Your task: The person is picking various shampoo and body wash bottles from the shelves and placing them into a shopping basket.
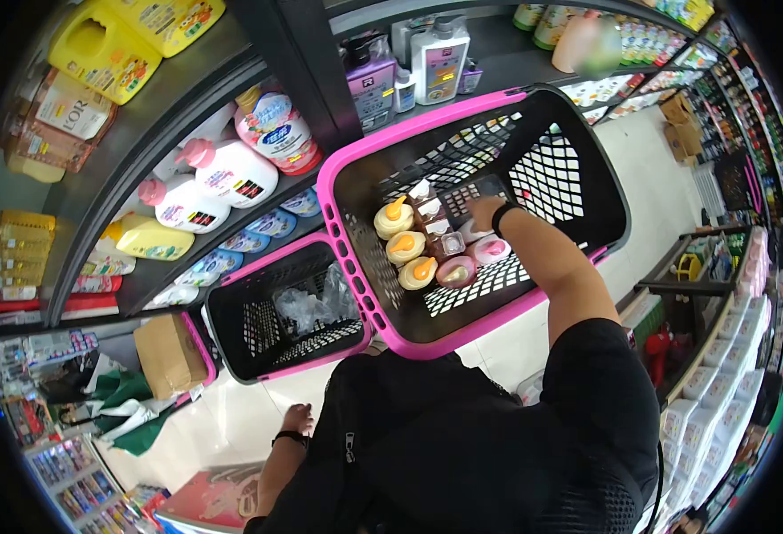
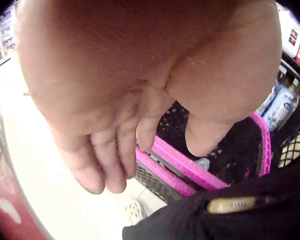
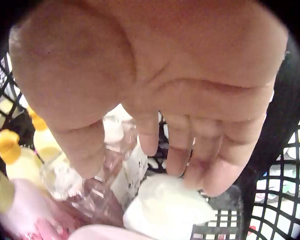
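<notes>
My right hand [image 1: 482, 212] reaches down into the black basket with a pink rim [image 1: 342, 231]. In the right wrist view its fingers hang over a white-topped bottle [image 3: 165, 205], fingertips right at the top, thumb apart. Beside it stand clear brown bottles with white pump tops [image 1: 430, 208], pink bottles [image 1: 456, 272] and several cream bottles with orange caps [image 1: 406, 247]. My left hand [image 1: 297, 420] hangs low at my side, fingers loosely bent and holding nothing. In the left wrist view, its palm [image 2: 140, 70] is above the floor and basket rims.
Another black basket [image 1: 240, 343] with clear plastic inside sits lower left. Shelves of white pump bottles [image 1: 240, 173] and yellow jugs [image 1: 106, 49] rise at the left. A cardboard box [image 1: 170, 356] stands behind it. Shelves with stacked white packs [image 1: 716, 365] line the right.
</notes>
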Demonstrator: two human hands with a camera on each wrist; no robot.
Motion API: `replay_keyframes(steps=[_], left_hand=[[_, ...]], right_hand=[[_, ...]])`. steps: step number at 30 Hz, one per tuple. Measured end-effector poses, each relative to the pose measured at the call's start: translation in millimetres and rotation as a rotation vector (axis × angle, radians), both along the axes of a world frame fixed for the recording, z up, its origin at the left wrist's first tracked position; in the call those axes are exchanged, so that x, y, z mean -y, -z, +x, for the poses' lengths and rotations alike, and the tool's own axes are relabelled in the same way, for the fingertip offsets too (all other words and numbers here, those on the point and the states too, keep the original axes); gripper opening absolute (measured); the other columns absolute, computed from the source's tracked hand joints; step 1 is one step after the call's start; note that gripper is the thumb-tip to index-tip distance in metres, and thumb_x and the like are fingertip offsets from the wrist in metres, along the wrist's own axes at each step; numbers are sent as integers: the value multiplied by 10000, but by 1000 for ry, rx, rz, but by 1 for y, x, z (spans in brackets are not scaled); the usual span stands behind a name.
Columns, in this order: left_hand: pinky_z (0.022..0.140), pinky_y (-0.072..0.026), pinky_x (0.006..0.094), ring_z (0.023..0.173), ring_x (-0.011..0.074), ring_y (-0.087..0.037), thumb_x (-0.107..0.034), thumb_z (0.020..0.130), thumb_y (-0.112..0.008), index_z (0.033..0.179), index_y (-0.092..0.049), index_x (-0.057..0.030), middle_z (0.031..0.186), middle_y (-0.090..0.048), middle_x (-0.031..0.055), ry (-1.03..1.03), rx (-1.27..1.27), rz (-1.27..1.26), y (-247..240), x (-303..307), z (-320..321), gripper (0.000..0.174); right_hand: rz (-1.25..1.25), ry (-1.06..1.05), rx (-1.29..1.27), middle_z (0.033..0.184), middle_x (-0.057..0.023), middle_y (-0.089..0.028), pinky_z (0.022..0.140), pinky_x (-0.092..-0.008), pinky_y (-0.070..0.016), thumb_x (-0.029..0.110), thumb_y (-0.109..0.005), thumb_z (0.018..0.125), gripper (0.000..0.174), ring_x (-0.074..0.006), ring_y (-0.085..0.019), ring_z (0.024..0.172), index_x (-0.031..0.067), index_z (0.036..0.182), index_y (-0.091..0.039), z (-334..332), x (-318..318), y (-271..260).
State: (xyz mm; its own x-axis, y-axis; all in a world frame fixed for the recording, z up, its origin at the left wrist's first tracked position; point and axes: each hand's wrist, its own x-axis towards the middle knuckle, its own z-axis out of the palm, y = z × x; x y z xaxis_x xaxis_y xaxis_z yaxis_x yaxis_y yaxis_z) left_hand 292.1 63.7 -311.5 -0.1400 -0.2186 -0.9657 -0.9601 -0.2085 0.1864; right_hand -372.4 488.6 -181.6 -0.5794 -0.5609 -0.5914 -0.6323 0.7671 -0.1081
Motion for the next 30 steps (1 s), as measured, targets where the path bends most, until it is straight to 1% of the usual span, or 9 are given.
replay_keyframes(steps=[2,3,5,7,12,18,22,27,30], left_hand=[[492,-457,355,585,196,-590,-282,968,-662,1018,-594,-80,747,-602,64,-278,-81,-51,-26,-6,8,219],[529,-503,369,657,212,-640,-287,960,-667,1176,-577,-65,836,-649,91,-296,69,-275,-35,-14,-4,322],[580,-539,377,733,222,-672,-297,944,-673,1314,-529,-44,926,-674,106,-238,58,-278,-52,-11,-18,471],[601,-544,370,753,217,-673,-302,925,-685,1341,-521,-23,963,-680,110,-198,-6,-328,-70,-20,-39,527],[624,-544,356,786,208,-670,-298,909,-698,1368,-505,11,983,-690,143,-120,-83,-428,-91,-40,-79,585],[598,-536,348,755,215,-666,-302,911,-688,1359,-513,9,913,-688,136,-124,-55,-410,-82,-61,-58,573],[584,-553,365,730,207,-671,-291,909,-685,1323,-529,-3,921,-677,115,-147,42,-272,-81,-72,-38,527],[560,-553,354,705,206,-677,-304,898,-698,1283,-549,-7,894,-683,115,-178,-3,-317,-56,-69,-25,508],[537,-547,343,618,198,-672,-324,898,-715,1245,-591,-3,749,-701,118,-193,-114,-428,-30,-51,-23,490]], right_hand=[[87,-55,-25,1143,-235,-701,943,-482,-536,293,-818,731,561,-377,-671,1099,89,1220,-634,4,-10,30],[69,-62,-88,1173,-168,-721,958,-452,-550,241,-713,837,419,-330,-676,1141,73,1219,-683,14,-13,16],[97,-16,-121,1197,-162,-712,956,-457,-550,221,-656,893,389,-326,-668,1159,81,1256,-659,3,-26,68],[81,145,-29,1144,-186,-711,950,-466,-540,187,-662,866,397,-369,-672,1109,94,1249,-627,2,-32,54],[-92,383,-136,1135,-246,-699,921,-490,-536,415,-650,929,480,-386,-679,1068,10,1185,-614,-16,-47,85],[-136,597,-115,1144,-275,-689,943,-490,-531,483,-651,922,551,-418,-667,1093,-1,1183,-627,-19,-41,93],[-89,556,-110,1170,-264,-686,944,-484,-533,498,-693,886,580,-415,-668,1097,4,1183,-630,-12,-31,75],[-80,335,-143,1109,-250,-709,926,-491,-541,424,-705,882,489,-414,-680,1063,11,1138,-658,-4,-28,70],[-54,273,-143,1097,-249,-710,926,-481,-539,456,-666,886,501,-406,-679,1061,5,1102,-679,-15,-28,56]])
